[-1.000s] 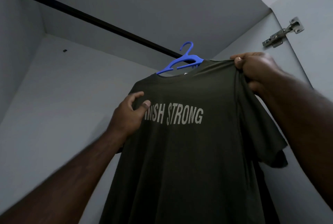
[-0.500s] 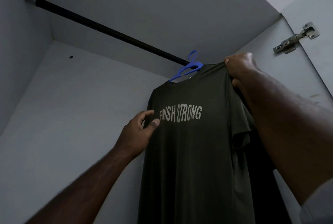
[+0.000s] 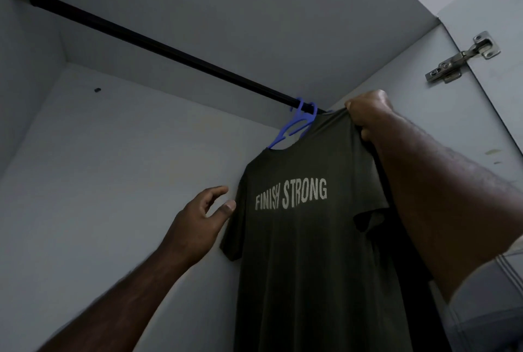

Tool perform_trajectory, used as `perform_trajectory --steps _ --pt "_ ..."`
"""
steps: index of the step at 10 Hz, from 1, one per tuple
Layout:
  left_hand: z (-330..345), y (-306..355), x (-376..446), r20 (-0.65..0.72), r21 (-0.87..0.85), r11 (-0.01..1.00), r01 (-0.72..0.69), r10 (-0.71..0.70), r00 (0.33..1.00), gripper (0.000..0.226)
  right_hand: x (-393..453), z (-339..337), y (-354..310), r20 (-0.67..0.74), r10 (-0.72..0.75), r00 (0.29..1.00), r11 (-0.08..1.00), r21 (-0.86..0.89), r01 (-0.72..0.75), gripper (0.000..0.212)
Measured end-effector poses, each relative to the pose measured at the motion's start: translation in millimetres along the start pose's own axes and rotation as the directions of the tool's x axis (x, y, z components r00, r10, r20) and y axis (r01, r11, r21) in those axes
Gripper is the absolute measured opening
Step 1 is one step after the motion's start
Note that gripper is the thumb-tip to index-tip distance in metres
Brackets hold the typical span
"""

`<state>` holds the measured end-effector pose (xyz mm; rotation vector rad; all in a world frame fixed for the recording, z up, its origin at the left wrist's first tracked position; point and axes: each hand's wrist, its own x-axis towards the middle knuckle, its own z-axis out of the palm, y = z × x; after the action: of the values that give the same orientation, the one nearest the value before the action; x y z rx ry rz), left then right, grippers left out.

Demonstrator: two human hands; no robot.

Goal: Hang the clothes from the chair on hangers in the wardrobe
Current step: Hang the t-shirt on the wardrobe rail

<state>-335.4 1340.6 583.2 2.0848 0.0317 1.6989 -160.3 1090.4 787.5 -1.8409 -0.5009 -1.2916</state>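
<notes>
Your view is dim and bluish inside the wardrobe (image 3: 141, 210), with brighter light at the upper right by the hinge (image 3: 461, 59). Your right forearm (image 3: 441, 201) catches a soft sheen. The rod (image 3: 158, 43) bows with wide-angle distortion, and the shirt (image 3: 305, 266) lettering stays fairly sharp.

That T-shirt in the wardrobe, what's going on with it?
A person is hanging a dark T-shirt on a blue hanger, whose hook is over the black rail near its right end. The right hand grips the shirt's shoulder up by the rail. The left hand is open beside the shirt's sleeve, thumb at the fabric's edge.
</notes>
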Motion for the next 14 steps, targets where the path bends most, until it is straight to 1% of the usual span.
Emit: perform_trajectory --steps 1,2,3,4,5,6,7,8,9,10,11,12,13,14 --pt "7 2 -3 0.010 -0.010 1.000 0.020 -0.020 1.000 0.044 -1 7 14 0.082 0.174 0.981 0.786 0.589 -0.188 0.031" --pt "16 6 -5 0.018 -0.006 1.000 0.031 -0.031 0.999 0.048 -6 5 22 0.146 0.231 0.962 0.593 0.763 -0.258 0.036" --pt "28 11 -10 0.021 0.099 0.995 -0.009 0.007 1.000 0.057 -15 10 39 0.090 0.155 0.984 0.704 0.689 -0.174 0.028" --pt "43 14 -17 0.052 0.175 0.981 -0.084 0.076 0.996 0.068 -19 13 48 0.056 0.121 0.991 0.745 0.654 -0.128 0.023" --pt "54 14 -19 0.097 0.356 0.919 -0.169 0.144 0.985 0.073 -24 14 57 0.049 0.086 0.995 0.758 0.645 -0.098 0.030" --pt "66 18 -20 0.118 0.634 0.735 -0.241 0.215 0.969 0.079 -30 13 63 0.013 0.040 0.999 0.821 0.569 -0.040 0.037" --pt "80 21 -20 0.118 0.752 0.610 -0.251 0.250 0.961 0.078 -33 12 72 -0.029 -0.007 1.000 0.853 0.522 0.021 0.042" --pt "96 26 -16 0.111 0.658 0.708 -0.256 0.244 0.963 0.074 -35 14 81 -0.022 -0.047 0.999 0.859 0.510 0.052 0.043" --pt "108 44 -13 0.036 -0.043 0.999 0.002 -0.001 0.999 0.074 -34 15 91 -0.009 -0.075 0.997 0.839 0.540 0.068 0.044" --pt "113 59 -13 0.143 -0.507 0.825 0.251 -0.207 0.968 0.065 -31 15 98 -0.004 -0.107 0.994 0.835 0.543 0.092 0.047" --pt "112 63 -16 0.222 -0.634 0.697 0.336 -0.253 0.942 0.072 -31 13 104 -0.010 -0.129 0.992 0.833 0.541 0.114 0.048" --pt "113 64 -20 0.289 -0.692 0.600 0.401 -0.279 0.916 0.078 -32 11 108 -0.005 -0.141 0.990 0.837 0.534 0.122 0.048" --pt "112 66 -25 0.323 -0.697 0.570 0.435 -0.291 0.900 0.081 -37 10 111 0.021 -0.154 0.988 0.848 0.515 0.121 0.049" --pt "110 71 -32 0.324 -0.653 0.617 0.440 -0.297 0.898 0.081 -47 7 113 0.031 -0.170 0.985 0.879 0.457 0.137 0.048"
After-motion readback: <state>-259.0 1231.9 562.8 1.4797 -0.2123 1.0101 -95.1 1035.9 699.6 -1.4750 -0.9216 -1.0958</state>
